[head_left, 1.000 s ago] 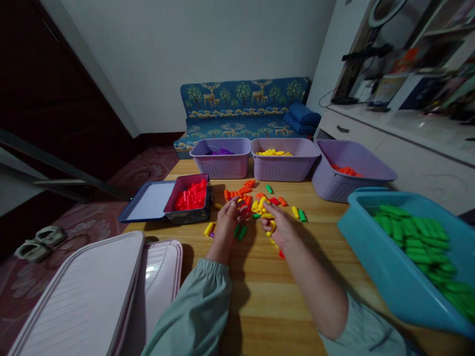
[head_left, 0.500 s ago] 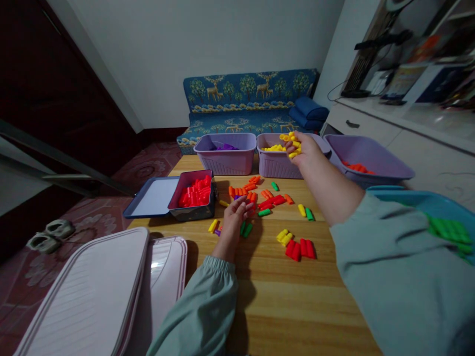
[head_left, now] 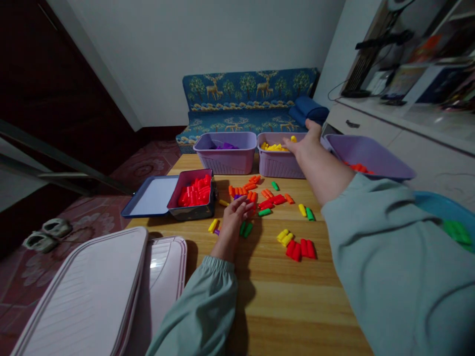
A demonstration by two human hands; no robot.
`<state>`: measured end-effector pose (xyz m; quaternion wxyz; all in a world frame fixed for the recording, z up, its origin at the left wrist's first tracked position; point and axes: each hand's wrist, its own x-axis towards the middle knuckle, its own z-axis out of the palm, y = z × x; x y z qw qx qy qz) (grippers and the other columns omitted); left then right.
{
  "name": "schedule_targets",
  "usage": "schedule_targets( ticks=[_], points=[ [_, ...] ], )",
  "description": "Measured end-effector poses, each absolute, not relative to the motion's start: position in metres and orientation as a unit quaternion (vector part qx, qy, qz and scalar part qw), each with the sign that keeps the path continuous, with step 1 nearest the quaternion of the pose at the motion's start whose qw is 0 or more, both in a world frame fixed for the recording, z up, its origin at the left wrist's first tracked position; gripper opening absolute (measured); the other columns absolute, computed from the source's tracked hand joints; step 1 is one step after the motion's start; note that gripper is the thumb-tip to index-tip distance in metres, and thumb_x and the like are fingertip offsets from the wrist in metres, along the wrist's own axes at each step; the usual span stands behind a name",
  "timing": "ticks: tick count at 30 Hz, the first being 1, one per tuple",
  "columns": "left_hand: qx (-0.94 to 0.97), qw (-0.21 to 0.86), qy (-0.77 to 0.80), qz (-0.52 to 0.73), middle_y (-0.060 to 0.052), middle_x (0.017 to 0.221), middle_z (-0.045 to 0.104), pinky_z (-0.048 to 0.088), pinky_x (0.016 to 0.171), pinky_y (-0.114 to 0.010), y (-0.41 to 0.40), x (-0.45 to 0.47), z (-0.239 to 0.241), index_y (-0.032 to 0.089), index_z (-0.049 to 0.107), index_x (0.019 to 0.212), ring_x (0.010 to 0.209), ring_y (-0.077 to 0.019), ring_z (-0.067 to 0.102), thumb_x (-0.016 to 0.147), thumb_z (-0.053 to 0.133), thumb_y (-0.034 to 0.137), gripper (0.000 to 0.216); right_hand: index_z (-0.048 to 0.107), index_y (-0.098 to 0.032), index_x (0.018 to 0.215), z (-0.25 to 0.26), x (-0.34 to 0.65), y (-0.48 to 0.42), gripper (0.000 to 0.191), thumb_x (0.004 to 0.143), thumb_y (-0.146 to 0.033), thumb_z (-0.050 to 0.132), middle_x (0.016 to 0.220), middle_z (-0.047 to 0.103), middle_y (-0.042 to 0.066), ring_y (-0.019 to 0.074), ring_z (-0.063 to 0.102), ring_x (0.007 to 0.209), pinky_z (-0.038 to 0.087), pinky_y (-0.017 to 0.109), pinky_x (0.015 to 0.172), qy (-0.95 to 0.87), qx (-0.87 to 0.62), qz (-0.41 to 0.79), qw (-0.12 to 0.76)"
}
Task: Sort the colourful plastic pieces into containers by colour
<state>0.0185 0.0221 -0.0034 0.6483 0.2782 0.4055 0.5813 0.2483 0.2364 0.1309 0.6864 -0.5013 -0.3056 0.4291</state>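
My right hand [head_left: 310, 147] is over the middle lilac bin [head_left: 280, 164], fingers spread. A yellow piece [head_left: 293, 139] shows by its fingertips, and small yellow tube-like plastic pieces [head_left: 272, 147] lie in the bin. My left hand [head_left: 233, 215] hovers low over or rests on the wooden table, fingers loosely apart and nothing visible in them. Around it lie orange pieces [head_left: 237, 191], green pieces [head_left: 248, 229] and a yellow piece [head_left: 213, 225]. Farther right are red pieces [head_left: 307, 248], with yellow pieces [head_left: 285, 238] beside them.
Purple pieces fill part of the left lilac bin [head_left: 226, 163]; the right lilac bin [head_left: 371, 148] holds orange-red ones. A blue basin [head_left: 426, 199] has green pieces. Red pieces sit in an open tin box [head_left: 193, 213]. Pale lids [head_left: 89, 291] lean at the near left.
My right hand has opened and let go of its handful of yellow pieces over the middle bin, turning palm down. My left hand has hardly moved.
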Motion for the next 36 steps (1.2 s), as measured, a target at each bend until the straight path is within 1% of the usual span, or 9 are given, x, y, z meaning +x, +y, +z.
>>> schedule_targets(
  ticks=[4, 9, 16, 20, 24, 27, 30, 33, 36],
  points=[
    [0.290, 0.644, 0.408, 0.579, -0.012, 0.105, 0.068, 0.053, 0.082, -0.031, 0.021, 0.018, -0.002, 0.012, 0.065, 0.104, 0.088, -0.0173, 0.068, 0.076, 0.069, 0.017, 0.029, 0.059, -0.019, 0.115, 0.125, 0.247, 0.221, 0.034, 0.088, -0.027, 0.039, 0.128, 0.049, 0.012, 0.0239, 0.057, 0.112, 0.053, 0.045, 0.078, -0.383, -0.463, 0.404, 0.690],
    [0.333, 0.628, 0.409, 0.572, -0.012, 0.102, 0.069, 0.054, 0.079, -0.032, 0.018, 0.021, 0.000, 0.012, 0.068, 0.101, 0.084, -0.0183, 0.068, 0.073, 0.072, 0.019, 0.029, 0.059, -0.019, 0.114, 0.117, 0.240, 0.175, 0.034, 0.084, -0.031, 0.049, 0.129, 0.048, 0.014, 0.0245, 0.055, 0.116, 0.055, 0.043, 0.080, -0.299, -0.425, 0.448, 0.728],
    [0.400, 0.563, 0.432, 0.579, -0.010, 0.094, 0.072, 0.054, 0.078, -0.033, 0.017, 0.020, 0.001, 0.014, 0.071, 0.097, 0.080, -0.0189, 0.067, 0.073, 0.071, 0.023, 0.026, 0.059, -0.021, 0.084, 0.106, 0.233, 0.088, 0.010, 0.078, -0.030, 0.058, 0.107, 0.061, 0.009, 0.0183, 0.062, 0.101, 0.057, 0.030, 0.074, -0.255, -0.387, 0.481, 0.744],
    [0.509, 0.406, 0.501, 0.570, -0.010, 0.095, 0.072, 0.050, 0.088, -0.036, 0.016, 0.013, 0.009, 0.017, 0.074, 0.094, 0.089, -0.0224, 0.065, 0.076, 0.065, 0.018, 0.020, 0.063, -0.021, 0.088, 0.087, 0.235, 0.034, 0.025, 0.069, -0.035, 0.069, 0.094, 0.067, 0.007, 0.0177, 0.065, 0.080, 0.053, 0.028, 0.061, -0.398, -0.516, 0.440, 0.618],
    [0.618, 0.245, 0.565, 0.489, -0.011, 0.104, 0.069, 0.041, 0.102, -0.042, 0.011, 0.006, 0.019, 0.021, 0.075, 0.095, 0.105, -0.0271, 0.060, 0.076, 0.064, 0.016, 0.023, 0.069, -0.021, 0.093, 0.068, 0.248, -0.011, 0.042, 0.059, -0.044, 0.078, 0.084, 0.069, 0.008, 0.0236, 0.065, 0.077, 0.050, 0.034, 0.067, -0.609, -0.698, 0.270, 0.263],
    [0.680, 0.150, 0.623, 0.356, -0.014, 0.132, 0.055, 0.036, 0.106, -0.049, 0.006, 0.006, 0.021, 0.023, 0.068, 0.116, 0.128, -0.0329, 0.044, 0.077, 0.067, 0.029, 0.039, 0.064, -0.024, 0.119, 0.060, 0.252, -0.038, 0.073, 0.052, -0.045, 0.081, 0.109, 0.067, 0.010, 0.0293, 0.063, 0.100, 0.047, 0.039, 0.084, -0.688, -0.701, 0.184, 0.037],
    [0.714, 0.129, 0.648, 0.233, -0.015, 0.152, 0.033, 0.035, 0.104, -0.057, 0.001, 0.008, 0.016, 0.028, 0.055, 0.134, 0.141, -0.0387, 0.024, 0.075, 0.068, 0.049, 0.064, 0.049, -0.027, 0.138, 0.053, 0.242, -0.054, 0.093, 0.051, -0.039, 0.081, 0.128, 0.055, 0.011, 0.0286, 0.056, 0.116, 0.042, 0.037, 0.096, -0.743, -0.643, 0.184, -0.009],
    [0.739, 0.123, 0.640, 0.174, -0.016, 0.155, 0.027, 0.036, 0.102, -0.061, 0.000, 0.010, 0.011, 0.029, 0.052, 0.136, 0.144, -0.0404, 0.017, 0.072, 0.069, 0.056, 0.071, 0.051, -0.030, 0.137, 0.045, 0.223, -0.054, 0.081, 0.061, -0.036, 0.077, 0.120, 0.055, 0.009, 0.0238, 0.058, 0.110, 0.042, 0.032, 0.096, -0.769, -0.605, 0.202, 0.032],
    [0.753, 0.100, 0.627, 0.170, -0.015, 0.150, 0.036, 0.039, 0.101, -0.055, 0.002, 0.010, 0.008, 0.028, 0.056, 0.132, 0.137, -0.0366, 0.032, 0.076, 0.068, 0.047, 0.060, 0.054, -0.031, 0.133, 0.037, 0.203, -0.040, 0.065, 0.070, -0.030, 0.069, 0.116, 0.056, 0.007, 0.0213, 0.061, 0.100, 0.044, 0.030, 0.088, -0.758, -0.619, 0.189, 0.081]
  ],
)
